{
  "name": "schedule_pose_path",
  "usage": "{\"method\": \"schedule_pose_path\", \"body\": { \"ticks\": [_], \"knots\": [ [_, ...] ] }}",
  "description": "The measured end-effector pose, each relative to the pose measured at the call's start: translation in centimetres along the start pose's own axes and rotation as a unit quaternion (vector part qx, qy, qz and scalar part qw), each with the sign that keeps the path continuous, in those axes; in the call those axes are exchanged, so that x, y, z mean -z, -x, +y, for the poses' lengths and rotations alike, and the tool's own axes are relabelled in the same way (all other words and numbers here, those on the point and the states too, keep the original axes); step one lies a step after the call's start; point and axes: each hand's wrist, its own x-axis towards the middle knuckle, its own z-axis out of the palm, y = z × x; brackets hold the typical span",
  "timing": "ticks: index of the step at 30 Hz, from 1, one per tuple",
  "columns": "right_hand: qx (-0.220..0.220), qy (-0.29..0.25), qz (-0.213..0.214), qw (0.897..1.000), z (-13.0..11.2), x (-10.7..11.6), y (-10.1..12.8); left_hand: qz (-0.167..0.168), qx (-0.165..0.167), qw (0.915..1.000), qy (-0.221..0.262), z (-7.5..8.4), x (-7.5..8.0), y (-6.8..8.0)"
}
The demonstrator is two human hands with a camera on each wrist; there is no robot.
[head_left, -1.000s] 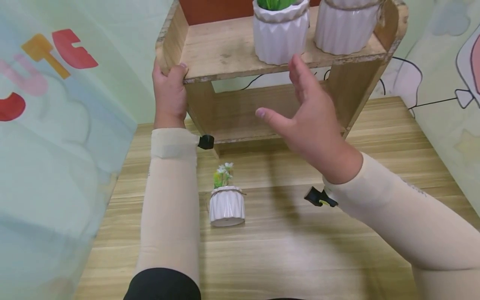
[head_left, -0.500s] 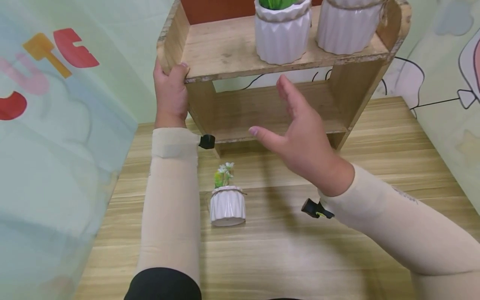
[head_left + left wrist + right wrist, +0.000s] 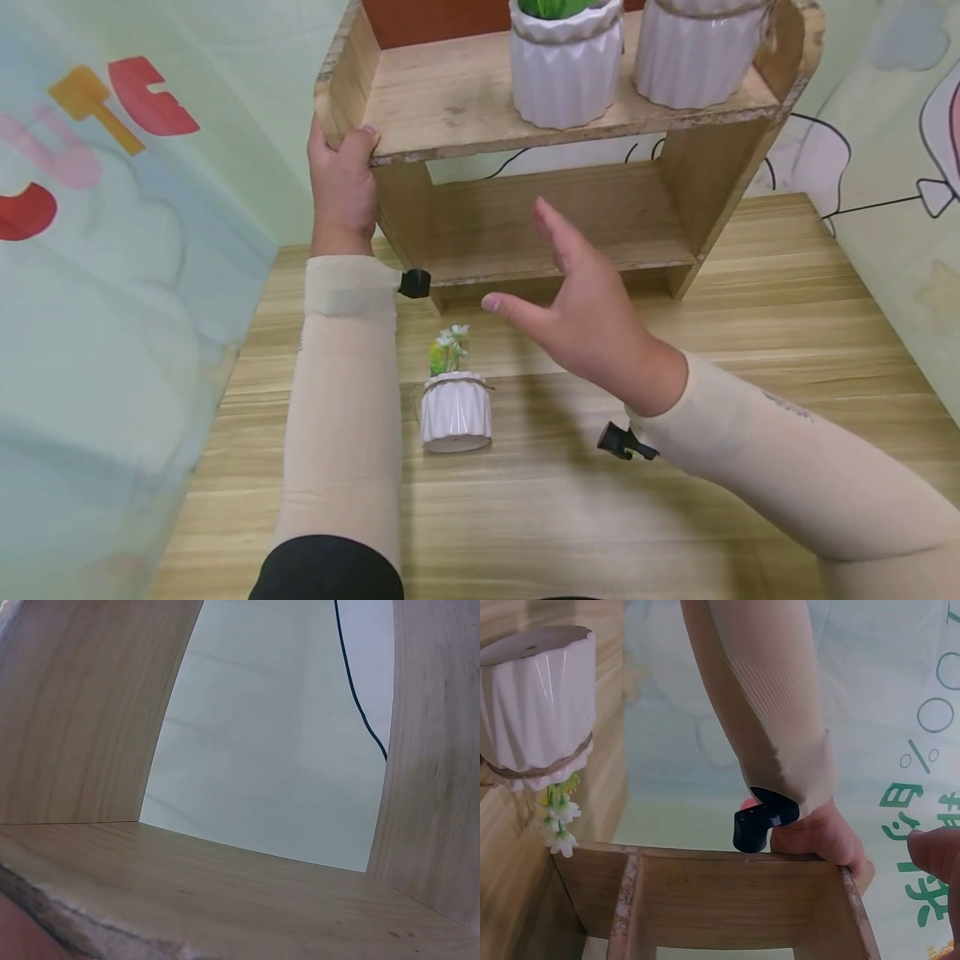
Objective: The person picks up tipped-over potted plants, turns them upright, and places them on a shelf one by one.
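Note:
My left hand [image 3: 343,187] grips the left side panel of a small wooden shelf [image 3: 442,92], its thumb on the front corner of the upper board. Several of its fingers are hidden behind the panel. In front of the lower compartment, my right hand [image 3: 592,321] hovers with thumb and fingers spread, holding nothing. Between the forearms, a white fluted flowerpot [image 3: 456,412] with small white flowers lies on its side, base towards me. The right wrist view shows this flowerpot [image 3: 544,697] on the left, and the left hand [image 3: 821,836] at the shelf's side.
On the upper board stand a white pot [image 3: 566,75] with green leaves and another white pot [image 3: 697,54], cut off by the frame top. The shelf stands on a wood-grain table [image 3: 540,517]. A printed backdrop [image 3: 135,275] borders the left side, another the right.
My right hand has come down and left, from just before the upper board's pot to in front of the lower compartment. The left hand keeps its grip; the lying flowerpot has not moved.

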Motion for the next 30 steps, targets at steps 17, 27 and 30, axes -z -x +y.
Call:
{"method": "schedule_pose_path", "body": {
  "ticks": [17, 27, 30],
  "knots": [
    [-0.060, -0.002, -0.060, 0.996, 1.8, -1.6, 0.8, 0.000, -0.003, 1.0000, -0.006, -0.1, 0.0, -0.1],
    [-0.087, 0.003, -0.102, 0.991, 3.0, -2.9, 1.4, -0.002, -0.011, 0.9999, 0.000, 0.0, -0.1, -0.1],
    [-0.091, 0.019, -0.112, 0.989, 3.4, -3.3, 1.6, -0.003, -0.006, 1.0000, 0.001, 0.0, -0.1, 0.0]
  ]
}}
